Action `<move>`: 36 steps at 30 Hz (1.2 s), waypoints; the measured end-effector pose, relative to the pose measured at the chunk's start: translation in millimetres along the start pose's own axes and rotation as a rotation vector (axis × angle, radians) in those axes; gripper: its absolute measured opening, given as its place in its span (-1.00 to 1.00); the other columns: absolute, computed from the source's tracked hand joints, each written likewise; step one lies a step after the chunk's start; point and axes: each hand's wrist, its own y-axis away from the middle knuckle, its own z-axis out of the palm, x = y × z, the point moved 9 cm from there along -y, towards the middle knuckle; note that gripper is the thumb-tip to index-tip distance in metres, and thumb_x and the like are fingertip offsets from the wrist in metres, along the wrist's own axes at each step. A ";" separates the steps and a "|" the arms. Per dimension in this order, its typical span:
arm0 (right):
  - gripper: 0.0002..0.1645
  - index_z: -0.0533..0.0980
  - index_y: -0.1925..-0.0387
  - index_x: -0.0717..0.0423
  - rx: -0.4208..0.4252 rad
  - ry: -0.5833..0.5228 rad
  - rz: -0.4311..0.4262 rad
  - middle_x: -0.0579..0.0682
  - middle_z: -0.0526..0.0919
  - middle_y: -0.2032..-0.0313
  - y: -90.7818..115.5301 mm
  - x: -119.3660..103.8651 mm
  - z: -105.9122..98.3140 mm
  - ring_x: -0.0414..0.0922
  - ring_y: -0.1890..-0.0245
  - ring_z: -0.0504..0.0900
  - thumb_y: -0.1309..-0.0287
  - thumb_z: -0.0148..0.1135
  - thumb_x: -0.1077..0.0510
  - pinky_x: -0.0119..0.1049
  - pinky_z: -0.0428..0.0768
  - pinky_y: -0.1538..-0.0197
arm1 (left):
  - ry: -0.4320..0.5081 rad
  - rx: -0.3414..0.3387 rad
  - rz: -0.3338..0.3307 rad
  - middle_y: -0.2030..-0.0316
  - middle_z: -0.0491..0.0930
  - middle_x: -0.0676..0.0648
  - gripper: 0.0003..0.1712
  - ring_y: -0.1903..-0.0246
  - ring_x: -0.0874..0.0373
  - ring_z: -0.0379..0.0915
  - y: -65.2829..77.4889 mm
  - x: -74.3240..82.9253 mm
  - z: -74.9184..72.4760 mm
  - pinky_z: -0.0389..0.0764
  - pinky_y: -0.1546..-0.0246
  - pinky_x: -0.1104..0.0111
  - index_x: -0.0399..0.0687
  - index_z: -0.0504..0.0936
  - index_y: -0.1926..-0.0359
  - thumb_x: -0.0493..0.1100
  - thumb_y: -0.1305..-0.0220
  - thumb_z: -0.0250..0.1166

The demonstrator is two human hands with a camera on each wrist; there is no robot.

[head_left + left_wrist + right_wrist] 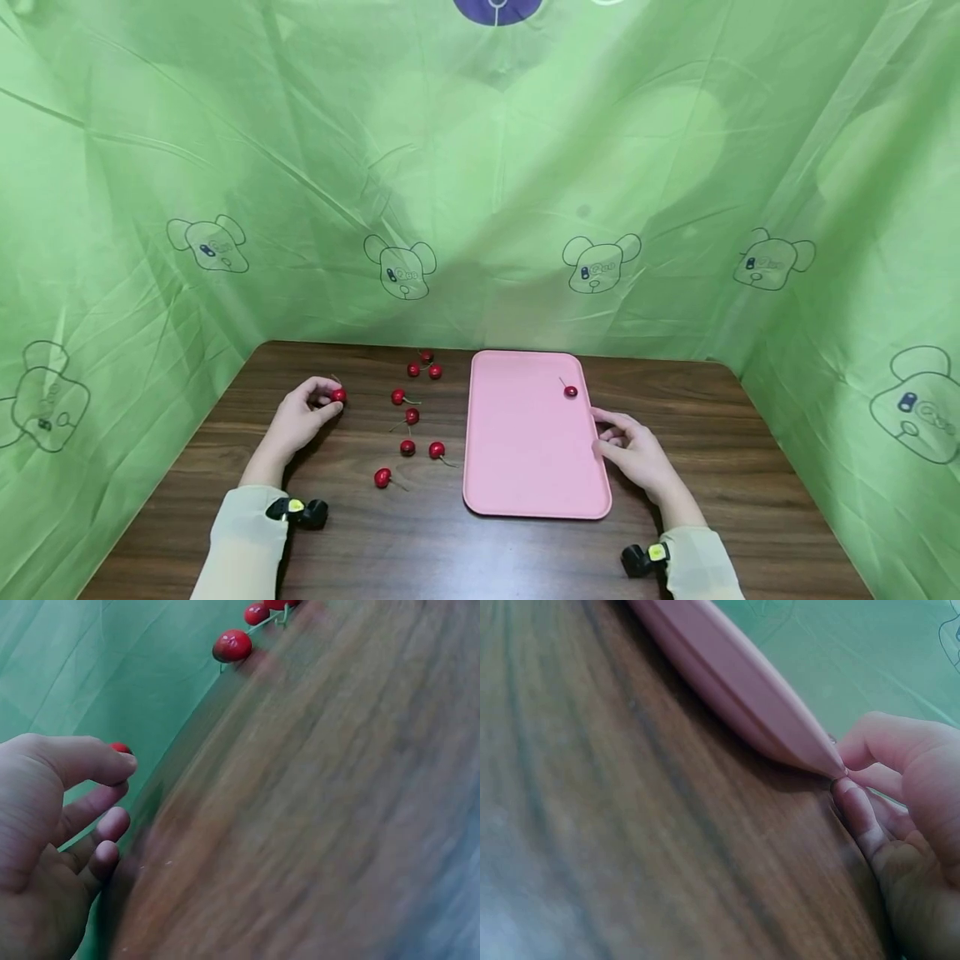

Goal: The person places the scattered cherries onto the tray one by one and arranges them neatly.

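Note:
Between the thumb and fingertips of my left hand point(297, 419) is a red cherry point(339, 395), with a bit of stem above it. The left wrist view shows this hand point(56, 817) too, where the thumb mostly hides the cherry point(121, 748). On the table's right half, my right hand point(636, 454) holds the right rim of a pink rectangular tray point(536, 442). Its fingertips meet at the tray's edge point(780, 705) in the right wrist view. One dark red cherry point(571, 391) with a stem lies inside the tray, near its upper right.
Several stemmed cherries point(407, 447) are scattered on the brown wooden table point(360, 550) between the left hand and the tray. A cluster of cherries point(435, 372) lies near the far edge. Green printed curtains point(495, 275) hang behind the table and at both sides.

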 end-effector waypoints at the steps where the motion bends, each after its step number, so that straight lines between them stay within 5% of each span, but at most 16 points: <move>1: -0.31 0.58 -0.42 0.18 0.000 -0.001 -0.003 0.20 0.68 -0.23 -0.3 -0.2 0.5 -0.18 0.10 0.66 -0.26 0.46 0.37 -0.42 0.64 0.06 | -0.002 0.002 0.001 0.03 0.74 -0.19 -0.69 0.12 0.18 0.57 -0.4 -0.1 -1.7 0.52 0.12 0.44 -0.15 0.68 -0.11 -0.26 -0.41 0.51; 21: -0.30 0.57 -0.44 0.20 -0.011 -0.023 -0.003 0.20 0.68 -0.22 -0.4 -2.2 0.3 -0.18 0.11 0.65 -0.27 0.49 0.35 -0.41 0.63 0.08 | 0.005 0.038 0.081 0.11 0.72 -0.12 -0.69 0.16 0.16 0.57 -7.6 31.7 -13.6 0.55 0.17 0.44 -0.06 0.71 -0.11 -0.09 -0.46 0.51; 36: -0.30 0.58 -0.43 0.20 -0.006 -0.031 -0.017 0.20 0.68 -0.23 -0.6 0.0 -0.3 -0.18 0.10 0.65 -0.26 0.49 0.36 -0.41 0.63 0.06 | 0.062 0.031 0.154 0.10 0.73 -0.13 -0.72 0.18 0.16 0.58 -25.9 72.9 0.9 0.55 0.19 0.45 -0.07 0.71 -0.10 -0.22 -0.43 0.51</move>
